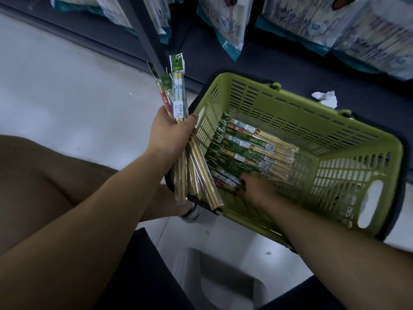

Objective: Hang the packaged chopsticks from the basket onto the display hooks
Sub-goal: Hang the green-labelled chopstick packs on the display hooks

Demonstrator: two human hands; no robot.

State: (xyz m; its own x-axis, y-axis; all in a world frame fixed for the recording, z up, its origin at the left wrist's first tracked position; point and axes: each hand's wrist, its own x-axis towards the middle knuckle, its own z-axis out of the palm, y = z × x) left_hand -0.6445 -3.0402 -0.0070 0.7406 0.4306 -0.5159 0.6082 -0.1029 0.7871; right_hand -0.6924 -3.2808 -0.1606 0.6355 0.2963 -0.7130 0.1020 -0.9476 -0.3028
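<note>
Closest to us, at the bottom edge, we see a grey plastic stool (pixel 214 283) on the pale floor (pixel 67 97), with both bare forearms stretching out above it. The left hand (pixel 172 133) has its fingers wrapped round a bundle of packaged chopsticks (pixel 178 101). The bundle's green header cards point up and away, and its bamboo tips fan down over the near rim of the green basket (pixel 335 121). The right hand (pixel 257 186) is down inside the basket, its fingers among the loose packs (pixel 245 148) that lie flat across the bottom. It is blurred, so we cannot tell whether it holds a pack or only touches them. Beyond the basket, a crumpled white paper (pixel 326 98) lies on the dark shelf base (pixel 268 70). Farthest off, large patterned bags (pixel 230 23) hang along the top of the view.
</note>
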